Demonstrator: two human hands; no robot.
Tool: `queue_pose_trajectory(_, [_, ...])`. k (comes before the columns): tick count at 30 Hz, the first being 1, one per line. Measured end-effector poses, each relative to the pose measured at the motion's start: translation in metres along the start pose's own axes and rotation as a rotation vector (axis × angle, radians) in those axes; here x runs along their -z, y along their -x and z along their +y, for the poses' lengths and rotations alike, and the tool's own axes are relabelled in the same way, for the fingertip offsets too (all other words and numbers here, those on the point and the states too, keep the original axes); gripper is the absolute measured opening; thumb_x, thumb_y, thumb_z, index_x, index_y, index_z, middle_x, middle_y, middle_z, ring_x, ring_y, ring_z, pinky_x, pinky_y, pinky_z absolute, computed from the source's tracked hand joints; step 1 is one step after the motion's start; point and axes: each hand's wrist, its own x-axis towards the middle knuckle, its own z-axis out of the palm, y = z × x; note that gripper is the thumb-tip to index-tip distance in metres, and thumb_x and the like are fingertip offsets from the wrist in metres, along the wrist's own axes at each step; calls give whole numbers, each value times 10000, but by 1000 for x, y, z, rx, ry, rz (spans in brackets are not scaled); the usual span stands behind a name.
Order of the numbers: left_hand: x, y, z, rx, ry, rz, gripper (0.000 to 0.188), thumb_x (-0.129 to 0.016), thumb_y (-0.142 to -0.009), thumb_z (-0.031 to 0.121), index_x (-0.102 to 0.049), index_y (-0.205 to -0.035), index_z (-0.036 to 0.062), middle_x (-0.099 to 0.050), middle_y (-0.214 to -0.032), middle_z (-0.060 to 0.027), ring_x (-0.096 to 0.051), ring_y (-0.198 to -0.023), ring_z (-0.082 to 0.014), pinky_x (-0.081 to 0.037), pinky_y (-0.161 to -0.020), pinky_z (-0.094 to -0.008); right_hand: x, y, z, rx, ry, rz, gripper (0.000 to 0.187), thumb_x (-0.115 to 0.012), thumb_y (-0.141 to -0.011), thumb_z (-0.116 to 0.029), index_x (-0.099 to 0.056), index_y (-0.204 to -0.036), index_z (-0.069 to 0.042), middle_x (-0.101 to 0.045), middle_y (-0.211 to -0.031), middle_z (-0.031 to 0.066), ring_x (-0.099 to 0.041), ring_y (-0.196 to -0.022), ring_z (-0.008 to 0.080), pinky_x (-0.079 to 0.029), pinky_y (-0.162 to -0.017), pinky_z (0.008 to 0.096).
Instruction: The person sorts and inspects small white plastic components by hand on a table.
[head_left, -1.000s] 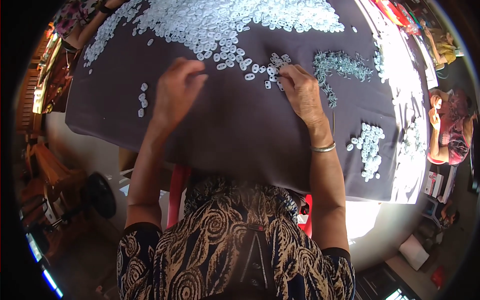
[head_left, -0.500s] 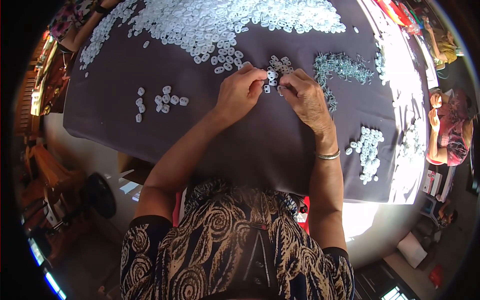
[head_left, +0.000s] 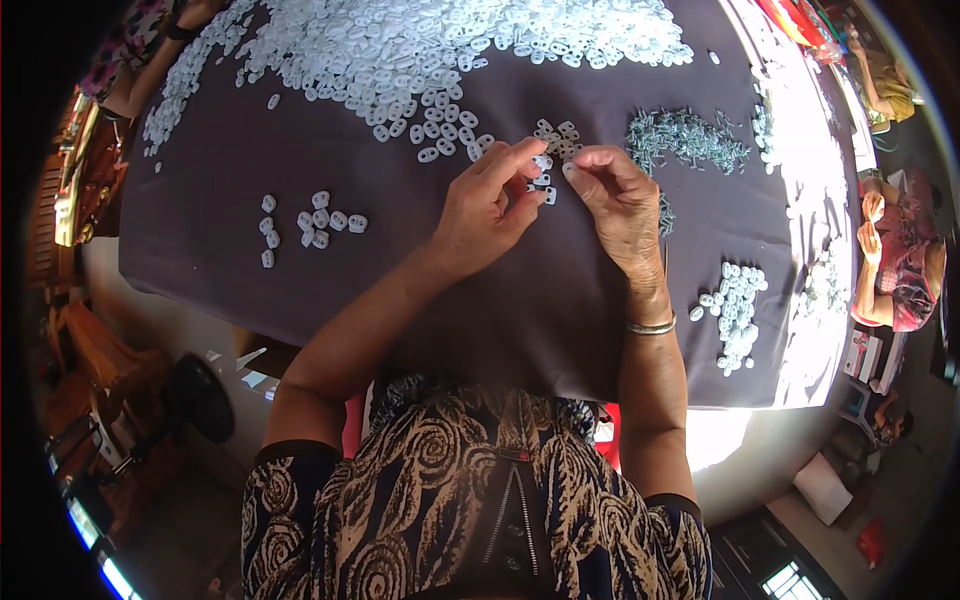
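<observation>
My left hand [head_left: 485, 212] is held over the dark cloth with thumb and fingers apart, and nothing shows between them. Facing it, my right hand [head_left: 618, 205] has its thumb and forefinger pinched together; whatever is at their tips is too small to make out. Between and just beyond the hands lies a small cluster of pale squarish pieces with two holes [head_left: 558, 136]. A few more such pieces [head_left: 546, 194] lie under the left fingertips, partly covered. Loose white oval two-holed pieces [head_left: 446, 130] lie beyond my left hand.
A large heap of white oval pieces [head_left: 380, 45] covers the far side of the dark tablecloth [head_left: 240, 170]. Small screws [head_left: 695, 138] are piled at right. Groups of white blocks lie left [head_left: 320, 220] and right [head_left: 738, 310]. Other people sit at left and right.
My left hand has opened, its fingers spreading from a pinch. The right hand has shifted slightly right, still pinched. The view has moved slightly.
</observation>
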Motion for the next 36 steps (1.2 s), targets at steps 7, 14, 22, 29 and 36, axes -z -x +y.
queue_pose_trajectory(7, [-2, 1, -3, 77, 174, 19, 567, -669, -773, -55, -489, -1298, 64, -602, -973, -58, -576, -728, -68, -469, -545, -197, -3, 3, -6, -135, -228, -43, 88, -606, -882, -10, -630, -964, -29, -602, -823, -26, -501, -700, 35, -415, -622, 186])
queue_pose_trajectory(14, [2, 4, -7, 155, 309, 6, 399, -628, -843, -39, -535, -1226, 25, -605, -969, -53, -584, -798, -72, -484, -618, -186, -4, 4, -3, -23, -89, -103, 71, -599, -871, 8, -635, -926, -18, -611, -816, -25, -517, -714, 39, -430, -635, 209])
queue_pose_trajectory(22, [11, -5, -17, 59, -15, 116, 222, -624, -825, -49, -609, -1037, 16, -597, -842, -37, -583, -714, -81, -458, -582, -212, 7, 0, -1, 106, 680, -46, 117, -648, -779, 10, -643, -888, -34, -622, -822, 52, -585, -620, 136, -463, -578, 258])
queue_pose_trajectory(29, [11, -5, -19, 51, 10, 156, 198, -631, -812, -42, -615, -997, 25, -591, -821, -43, -582, -690, -93, -460, -578, -220, -6, 2, -10, 249, 613, -107, 114, -662, -763, -2, -635, -868, -39, -597, -797, 64, -601, -672, 189, -471, -569, 299])
queue_pose_trajectory(36, [9, -3, -14, 43, 81, 49, 259, -643, -799, -50, -608, -1043, 32, -588, -847, -40, -585, -717, -76, -470, -568, -200, -8, 3, -13, 79, 482, -145, 94, -667, -795, 14, -615, -865, -19, -605, -782, 23, -584, -702, 100, -462, -654, 229])
